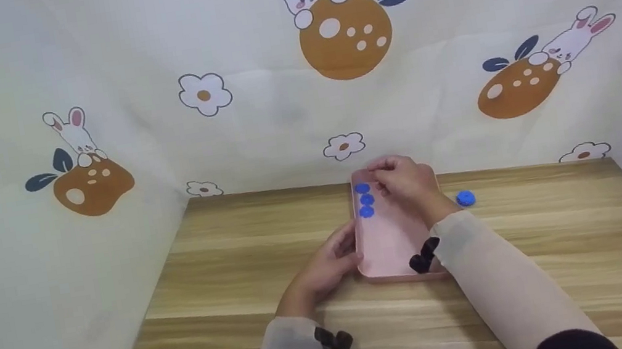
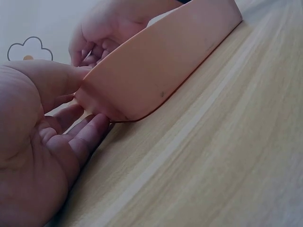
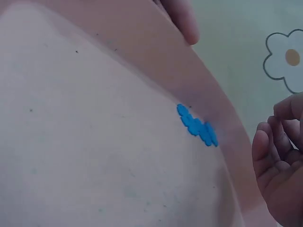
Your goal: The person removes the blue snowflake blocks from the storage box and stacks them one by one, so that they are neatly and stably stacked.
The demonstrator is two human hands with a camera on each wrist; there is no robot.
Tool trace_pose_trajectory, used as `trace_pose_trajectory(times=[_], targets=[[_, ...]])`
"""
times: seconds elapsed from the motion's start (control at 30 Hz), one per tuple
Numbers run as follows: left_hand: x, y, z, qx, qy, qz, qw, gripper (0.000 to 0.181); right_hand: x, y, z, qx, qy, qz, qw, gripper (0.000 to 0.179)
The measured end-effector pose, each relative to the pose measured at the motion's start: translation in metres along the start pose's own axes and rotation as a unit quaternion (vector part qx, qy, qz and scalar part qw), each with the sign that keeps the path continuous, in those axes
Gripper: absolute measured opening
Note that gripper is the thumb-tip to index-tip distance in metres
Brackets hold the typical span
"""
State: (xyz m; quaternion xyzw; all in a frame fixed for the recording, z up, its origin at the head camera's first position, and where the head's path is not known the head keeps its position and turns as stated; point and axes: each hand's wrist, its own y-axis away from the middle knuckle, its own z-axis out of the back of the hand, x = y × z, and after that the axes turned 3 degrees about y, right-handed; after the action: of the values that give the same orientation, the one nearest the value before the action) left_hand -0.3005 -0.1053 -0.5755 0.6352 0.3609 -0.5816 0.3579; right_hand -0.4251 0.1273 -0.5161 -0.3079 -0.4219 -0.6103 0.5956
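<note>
evidently the right hand [image 1: 410, 183] had its fingers bent and their tips close together above the far end of the pink tray [image 1: 390, 243]; whether something small was pinched there could not be told. the left hand [image 1: 326, 269] gripped the tray's left side, its thumb up at the rim and its other fingers low against the outer wall. inside the tray, just left of the right hand, three blue flower-shaped pieces [image 1: 366, 199] lay in a row along the left wall, close against one another. another blue piece [image 1: 466, 198] lay outside, on the table to the right of the tray, near the right wrist. pale sleeves [image 1: 507, 268] covered both forearms, and a small black device [image 1: 335, 340] sat at each wrist. the tray rested on the wood-grained table [image 1: 237, 261], and beyond that hung a pale cloth [image 1: 248, 16] printed with rabbits, oranges and flowers.
</note>
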Motion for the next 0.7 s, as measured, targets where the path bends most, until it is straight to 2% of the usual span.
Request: trace_pose_trajectory(times=[0.17,0.2,0.47,0.7], targets=[[0.0,0.001,0.0,0.003,0.003,-0.001,1.0,0.074,-0.017,-0.009,-0.012,0.049,-0.067,0.033,0.996,0.026],[0.001,0.001,0.0,0.003,0.004,-0.001,1.0,0.074,-0.02,-0.01,-0.013,0.052,-0.067,0.035,0.9958,0.025],[-0.001,0.003,-0.001,0.002,0.001,0.006,1.0,0.073,-0.034,-0.015,-0.015,0.08,0.003,0.064,0.9948,0.028],[-0.001,0.002,0.001,-0.001,-0.017,0.005,0.9998,0.073,-0.038,-0.015,-0.012,0.108,0.054,0.096,0.988,0.029]])
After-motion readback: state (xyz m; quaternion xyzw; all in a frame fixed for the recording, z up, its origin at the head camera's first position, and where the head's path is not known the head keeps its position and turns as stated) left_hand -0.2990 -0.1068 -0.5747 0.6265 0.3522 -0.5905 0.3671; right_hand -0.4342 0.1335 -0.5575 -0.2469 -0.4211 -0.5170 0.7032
